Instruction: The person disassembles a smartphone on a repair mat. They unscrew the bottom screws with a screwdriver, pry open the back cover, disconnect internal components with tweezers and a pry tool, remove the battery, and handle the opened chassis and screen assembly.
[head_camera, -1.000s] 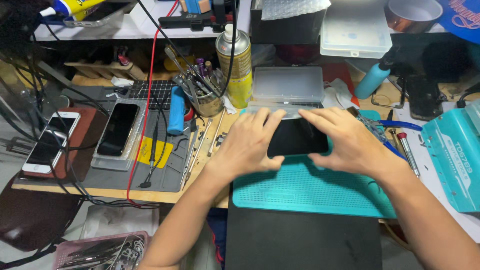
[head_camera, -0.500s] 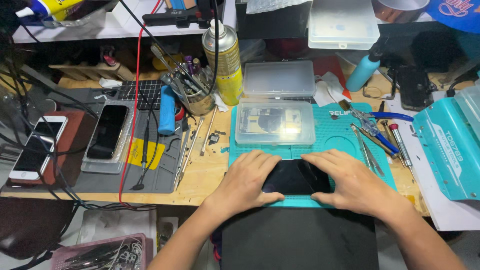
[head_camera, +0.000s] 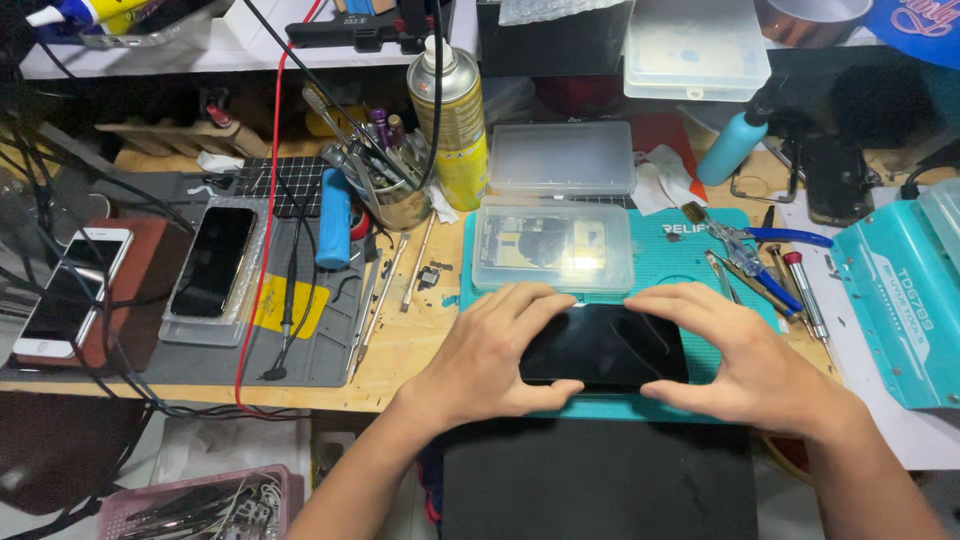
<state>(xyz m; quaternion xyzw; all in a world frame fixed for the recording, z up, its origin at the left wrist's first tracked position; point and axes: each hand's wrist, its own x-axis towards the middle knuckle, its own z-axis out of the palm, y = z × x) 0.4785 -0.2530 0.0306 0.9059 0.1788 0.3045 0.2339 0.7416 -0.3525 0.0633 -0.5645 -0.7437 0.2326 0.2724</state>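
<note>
A black smartphone (head_camera: 603, 346) lies screen-up on the teal work mat (head_camera: 690, 262) near the bench's front edge. My left hand (head_camera: 487, 358) grips its left end, thumb under the near edge and fingers over the far edge. My right hand (head_camera: 735, 360) grips its right end the same way. Just behind the phone stands a clear plastic parts box (head_camera: 553, 246) holding phone parts.
A second clear box (head_camera: 563, 157) and a yellow spray can (head_camera: 455, 116) stand behind. A tool cup (head_camera: 392, 195), tweezers and screwdrivers (head_camera: 775, 268), a phone on a grey mat (head_camera: 212, 261), two phones at far left (head_camera: 68, 290) and a teal machine (head_camera: 905, 300) surround the mat.
The view has shifted so the phone and both hands now sit lower on the mat, nearer its front edge. The clear parts box behind them has come into view. Both hands keep their grip.
</note>
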